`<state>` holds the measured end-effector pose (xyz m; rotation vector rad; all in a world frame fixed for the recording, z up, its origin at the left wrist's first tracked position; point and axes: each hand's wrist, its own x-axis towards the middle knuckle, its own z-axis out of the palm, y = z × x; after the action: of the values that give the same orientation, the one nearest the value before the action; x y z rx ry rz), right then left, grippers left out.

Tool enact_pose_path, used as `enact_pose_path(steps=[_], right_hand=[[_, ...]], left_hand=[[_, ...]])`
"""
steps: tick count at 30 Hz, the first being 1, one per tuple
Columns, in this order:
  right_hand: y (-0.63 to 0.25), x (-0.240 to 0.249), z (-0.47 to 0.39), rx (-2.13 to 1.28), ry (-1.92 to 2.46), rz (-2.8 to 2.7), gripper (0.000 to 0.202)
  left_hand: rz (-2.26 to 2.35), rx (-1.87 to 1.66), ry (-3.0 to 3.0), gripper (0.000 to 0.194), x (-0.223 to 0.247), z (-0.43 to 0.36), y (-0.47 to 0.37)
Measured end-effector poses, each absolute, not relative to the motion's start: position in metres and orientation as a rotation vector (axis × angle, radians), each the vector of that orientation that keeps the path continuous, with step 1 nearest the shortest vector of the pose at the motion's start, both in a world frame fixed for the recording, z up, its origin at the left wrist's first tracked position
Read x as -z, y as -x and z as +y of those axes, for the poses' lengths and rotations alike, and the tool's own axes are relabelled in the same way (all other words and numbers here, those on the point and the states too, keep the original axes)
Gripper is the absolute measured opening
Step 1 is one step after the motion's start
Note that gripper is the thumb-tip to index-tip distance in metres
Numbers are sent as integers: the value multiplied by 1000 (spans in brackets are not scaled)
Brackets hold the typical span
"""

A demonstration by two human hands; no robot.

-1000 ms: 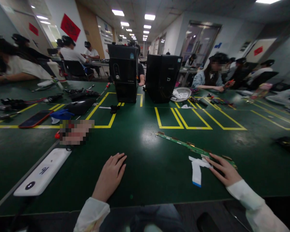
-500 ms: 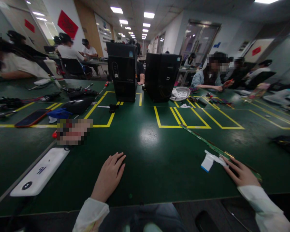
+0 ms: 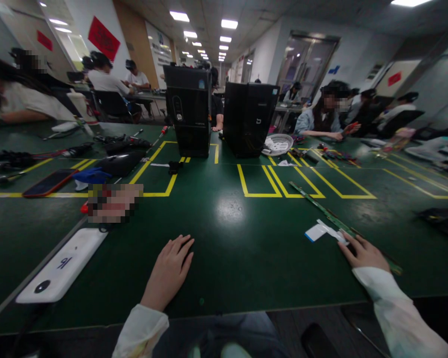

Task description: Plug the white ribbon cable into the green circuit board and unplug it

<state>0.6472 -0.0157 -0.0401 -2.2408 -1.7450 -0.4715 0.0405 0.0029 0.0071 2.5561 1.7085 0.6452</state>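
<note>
My left hand [image 3: 170, 271] lies palm down on the green table with its fingers stretched out, holding nothing. Over at the right, my right hand [image 3: 366, 252] is at a long, thin green circuit board [image 3: 326, 214], its fingers and thumb closed on the board's near half. A white flat ribbon cable [image 3: 317, 231] with a blue end sticks out from the board, just left of my fingertips. The grip's exact contact is partly hidden under the hand.
A white power bank [image 3: 61, 266] lies at the left beside a pixelated patch. Two black computer towers [image 3: 188, 109] stand at the back. Cables, a phone [image 3: 49, 182] and a blue item [image 3: 91, 175] lie left; a white basket [image 3: 279, 144] sits behind. Several people sit around.
My right hand has shifted a little left with the circuit board, whose far end now points further right and back. The ribbon cable has swung with it. My left hand stays still.
</note>
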Motion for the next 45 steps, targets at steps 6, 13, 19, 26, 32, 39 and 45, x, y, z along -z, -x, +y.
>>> enact_pose_path(steps=[6, 13, 19, 26, 32, 39, 45], right_hand=[[-611, 7, 5, 263, 2688, -1427, 65], [-580, -20, 26, 66, 2853, -1105, 66], [-577, -20, 47, 96, 2817, -1048, 63], [-582, -18, 54, 88, 2814, -1047, 63], [-585, -21, 58, 28, 2855, -1022, 64], [-584, -17, 56, 103, 2826, -1075, 66], [-581, -8, 52, 397, 2698, -1076, 53]], left_hand=[[1708, -633, -2570, 39, -5, 4, -40], [1711, -636, -2574, 39, -2, 4, -39], [1715, -645, -2567, 40, -4, 4, -39], [1721, -612, -2558, 41, -5, 4, -39], [1721, -636, -2558, 39, -5, 4, -39], [1714, -673, -2554, 38, -5, 4, -40], [1716, -665, -2552, 38, -6, 3, -40]])
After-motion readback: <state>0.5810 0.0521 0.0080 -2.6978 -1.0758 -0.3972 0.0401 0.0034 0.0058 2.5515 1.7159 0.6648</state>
